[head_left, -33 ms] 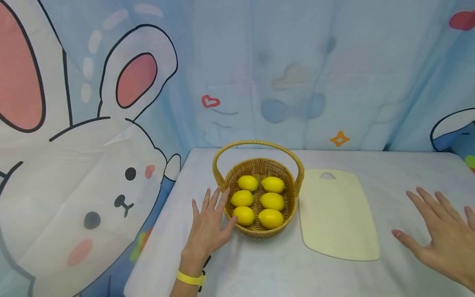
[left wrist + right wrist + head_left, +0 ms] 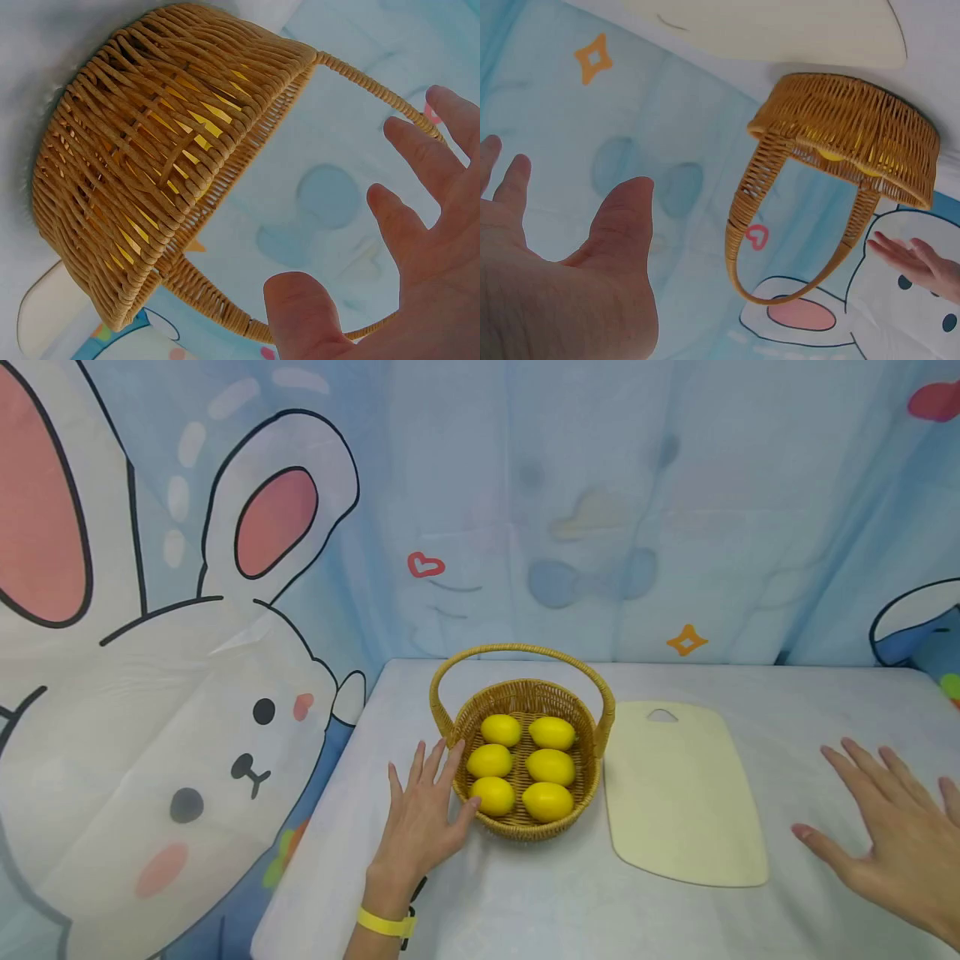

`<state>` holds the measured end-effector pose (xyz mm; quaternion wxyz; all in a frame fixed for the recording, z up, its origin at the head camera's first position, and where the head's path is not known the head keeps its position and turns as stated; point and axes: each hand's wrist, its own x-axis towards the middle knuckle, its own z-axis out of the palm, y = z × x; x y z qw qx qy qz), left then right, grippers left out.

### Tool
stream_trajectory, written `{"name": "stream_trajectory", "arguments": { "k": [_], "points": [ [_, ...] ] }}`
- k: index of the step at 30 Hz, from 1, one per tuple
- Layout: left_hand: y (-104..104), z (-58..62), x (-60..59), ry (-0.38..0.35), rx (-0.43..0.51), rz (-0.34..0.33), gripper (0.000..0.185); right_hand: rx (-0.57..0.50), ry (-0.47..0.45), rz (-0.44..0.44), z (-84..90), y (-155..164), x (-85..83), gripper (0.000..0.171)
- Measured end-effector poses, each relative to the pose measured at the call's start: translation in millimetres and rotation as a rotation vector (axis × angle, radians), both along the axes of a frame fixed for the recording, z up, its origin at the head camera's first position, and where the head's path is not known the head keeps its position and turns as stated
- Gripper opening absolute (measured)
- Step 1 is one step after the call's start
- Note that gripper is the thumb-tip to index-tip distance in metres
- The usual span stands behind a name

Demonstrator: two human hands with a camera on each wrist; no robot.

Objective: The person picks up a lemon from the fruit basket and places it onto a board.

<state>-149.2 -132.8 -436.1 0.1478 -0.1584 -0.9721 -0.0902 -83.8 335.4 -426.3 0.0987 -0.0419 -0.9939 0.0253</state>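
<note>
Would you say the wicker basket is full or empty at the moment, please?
Full: the wicker basket holds six lemons in two rows, covering most of its floor.

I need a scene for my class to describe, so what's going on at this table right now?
A person sits at a pale cloth-covered table with both hands spread flat and holding nothing. The left hand lies beside a round woven wicker basket with a hoop handle, fingertips at its rim. Six yellow lemons lie inside in two rows. A cream plastic cutting board lies right of the basket, bare. The right hand rests further right, apart from the board.
</note>
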Motion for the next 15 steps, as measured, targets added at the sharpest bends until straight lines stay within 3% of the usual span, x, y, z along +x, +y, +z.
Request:
{"name": "stream_trajectory", "arguments": {
  "k": [8,15],
  "points": [
    [-1,-0.4,1.2,-0.022,0.015,0.020,0.070,0.012,-0.003,0.073,7.5,-21,-3.0,0.114],
    [0,-9.7,2.0,-0.090,0.023,0.048,0.076,-0.049,0.137,0.288,30.5,-71,-13.3,0.091]
  ]
}}
